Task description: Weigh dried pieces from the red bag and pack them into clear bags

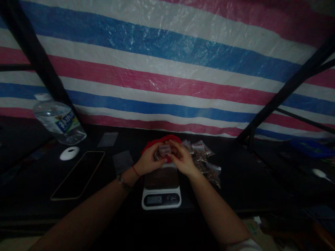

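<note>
My left hand (pixel 148 161) and my right hand (pixel 182 159) meet above a white kitchen scale (pixel 161 200), fingers pinched together on a small clear plastic bag (pixel 164 150). The bag looks partly filled with something brownish. Just behind the hands lies a red bag or cloth (pixel 159 141). To the right of my right hand is a pile of several small filled clear bags (pixel 205 161).
A water bottle (pixel 58 119) lies tilted at the left, with a white round object (pixel 69 153) and a dark phone (pixel 78 175) near it. Empty small bags (pixel 108 139) lie on the dark table. Black frame bars and a striped tarp stand behind.
</note>
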`<state>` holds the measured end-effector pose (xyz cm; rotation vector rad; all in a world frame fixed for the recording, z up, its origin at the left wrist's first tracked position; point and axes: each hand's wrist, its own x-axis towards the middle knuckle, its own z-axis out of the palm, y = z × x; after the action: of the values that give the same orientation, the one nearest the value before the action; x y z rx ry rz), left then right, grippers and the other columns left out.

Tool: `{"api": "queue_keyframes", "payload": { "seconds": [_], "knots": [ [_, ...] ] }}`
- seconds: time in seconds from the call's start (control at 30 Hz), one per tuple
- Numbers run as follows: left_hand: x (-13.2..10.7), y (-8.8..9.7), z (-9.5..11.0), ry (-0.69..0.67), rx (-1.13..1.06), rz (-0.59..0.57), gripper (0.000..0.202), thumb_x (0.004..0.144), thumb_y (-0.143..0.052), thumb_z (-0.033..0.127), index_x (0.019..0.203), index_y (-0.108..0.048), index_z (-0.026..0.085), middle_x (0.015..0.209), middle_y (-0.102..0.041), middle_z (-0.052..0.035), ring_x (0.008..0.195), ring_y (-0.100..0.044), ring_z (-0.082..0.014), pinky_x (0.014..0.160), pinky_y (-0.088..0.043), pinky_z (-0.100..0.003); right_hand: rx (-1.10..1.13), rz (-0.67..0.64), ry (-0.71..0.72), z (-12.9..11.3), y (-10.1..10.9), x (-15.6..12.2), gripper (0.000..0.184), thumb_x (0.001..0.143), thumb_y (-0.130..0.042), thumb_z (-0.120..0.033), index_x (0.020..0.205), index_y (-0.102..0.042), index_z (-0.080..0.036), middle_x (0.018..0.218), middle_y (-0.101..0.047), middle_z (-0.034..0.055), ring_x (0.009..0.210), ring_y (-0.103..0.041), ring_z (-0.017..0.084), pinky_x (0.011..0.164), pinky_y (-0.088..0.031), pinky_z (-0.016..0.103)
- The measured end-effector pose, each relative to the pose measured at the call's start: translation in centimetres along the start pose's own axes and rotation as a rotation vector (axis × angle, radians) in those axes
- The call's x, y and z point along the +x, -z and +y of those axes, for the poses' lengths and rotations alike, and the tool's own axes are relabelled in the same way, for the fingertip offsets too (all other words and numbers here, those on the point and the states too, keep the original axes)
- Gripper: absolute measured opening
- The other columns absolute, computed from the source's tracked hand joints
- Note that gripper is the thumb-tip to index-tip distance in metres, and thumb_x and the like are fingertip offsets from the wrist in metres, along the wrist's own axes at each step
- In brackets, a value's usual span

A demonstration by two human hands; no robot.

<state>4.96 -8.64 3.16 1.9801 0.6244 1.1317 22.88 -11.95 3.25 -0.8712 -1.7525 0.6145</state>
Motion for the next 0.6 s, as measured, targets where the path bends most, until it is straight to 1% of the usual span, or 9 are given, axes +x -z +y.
{"api": "queue_keyframes", "payload": {
  "seconds": [0.1,0.17,0.2,0.23,0.3,0.4,0.5,0.53,0.6],
  "knots": [
    [0.0,0.4,-0.1,-0.002,0.004,0.032,0.053,0.072,-0.071,0.032,0.119,-0.052,0.017,0.117,-0.061,-0.0122,0.106,-0.059,-0.0255,0.092,-0.047,-0.040,-0.046,0.000,0.040,-0.4,0.1,0.3,0.058,0.079,-0.061,-0.017,0.133,-0.046,-0.033,0.122,-0.054,0.0071,0.110,-0.056,0.022,0.094,-0.048,0.040],
    [0.0,0.6,-0.2,-0.003,0.015,0.042,0.054,0.072,-0.071,0.033,0.119,-0.052,0.018,0.112,-0.062,-0.0108,0.102,-0.060,-0.0244,0.088,-0.048,-0.038,-0.133,-0.056,0.057,-0.8,0.3,0.5,0.063,0.074,-0.062,-0.014,0.133,-0.046,-0.031,0.118,-0.055,0.0073,0.109,-0.054,0.022,0.094,-0.046,0.042],
    [0.0,0.8,-0.3,-0.001,0.018,0.036,0.053,0.072,-0.071,0.034,0.119,-0.052,0.018,0.107,-0.063,-0.0095,0.097,-0.060,-0.0233,0.084,-0.048,-0.036,-0.174,-0.088,0.057,-1.0,0.3,0.7,0.064,0.072,-0.062,-0.012,0.132,-0.047,-0.030,0.115,-0.055,0.0074,0.108,-0.053,0.022,0.094,-0.046,0.042],
    [0.0,0.9,-0.4,0.005,0.019,0.029,0.053,0.072,-0.070,0.034,0.119,-0.052,0.018,0.100,-0.063,-0.0079,0.092,-0.061,-0.0218,0.081,-0.048,-0.034,-0.204,-0.111,0.055,-1.2,0.4,0.8,0.064,0.071,-0.061,-0.011,0.131,-0.049,-0.028,0.113,-0.055,0.0074,0.107,-0.053,0.022,0.094,-0.045,0.042],
    [0.0,1.1,-0.5,0.020,-0.004,0.022,0.052,0.073,-0.070,0.034,0.119,-0.052,0.018,0.089,-0.062,-0.0046,0.082,-0.059,-0.0187,0.074,-0.047,-0.031,-0.230,-0.114,0.054,-1.3,0.5,1.0,0.058,0.068,-0.060,-0.009,0.124,-0.054,-0.025,0.110,-0.055,0.0074,0.105,-0.053,0.022,0.093,-0.045,0.040],
    [0.1,1.7,-0.3,0.016,-0.133,0.057,0.054,0.069,-0.073,0.034,0.116,-0.054,0.017,0.083,-0.059,-0.0023,0.075,-0.056,-0.0155,0.069,-0.045,-0.027,-0.200,-0.066,0.066,-0.9,0.4,0.9,0.052,0.065,-0.059,-0.005,0.114,-0.058,-0.022,0.110,-0.055,0.0073,0.107,-0.054,0.021,0.095,-0.045,0.038],
    [0.4,3.4,0.2,-0.023,-0.341,0.158,0.055,0.066,-0.076,0.034,0.114,-0.055,0.018,0.079,-0.057,-0.0012,0.070,-0.054,-0.0129,0.064,-0.044,-0.023,-0.134,-0.038,0.025,-0.3,0.3,0.8,0.053,0.066,-0.059,-0.006,0.117,-0.055,-0.022,0.114,-0.057,0.0072,0.108,-0.056,0.020,0.095,-0.045,0.037],
    [0.5,4.1,0.4,-0.040,-0.422,0.208,0.055,0.066,-0.075,0.034,0.115,-0.055,0.019,0.079,-0.056,-0.0011,0.069,-0.054,-0.0124,0.061,-0.043,-0.022,-0.122,-0.046,0.002,-0.2,0.3,0.7,0.054,0.068,-0.059,-0.008,0.120,-0.053,-0.022,0.115,-0.058,0.0074,0.107,-0.057,0.020,0.094,-0.046,0.037],
    [0.8,5.6,0.9,-0.080,-0.583,0.337,0.054,0.067,-0.073,0.037,0.115,-0.055,0.022,0.078,-0.056,-0.0007,0.066,-0.053,-0.0123,0.054,-0.041,-0.021,-0.122,-0.104,-0.033,-0.2,0.1,0.7,0.053,0.071,-0.060,-0.011,0.122,-0.052,-0.022,0.119,-0.059,0.0079,0.108,-0.058,0.020,0.095,-0.046,0.038]
  ]
}}
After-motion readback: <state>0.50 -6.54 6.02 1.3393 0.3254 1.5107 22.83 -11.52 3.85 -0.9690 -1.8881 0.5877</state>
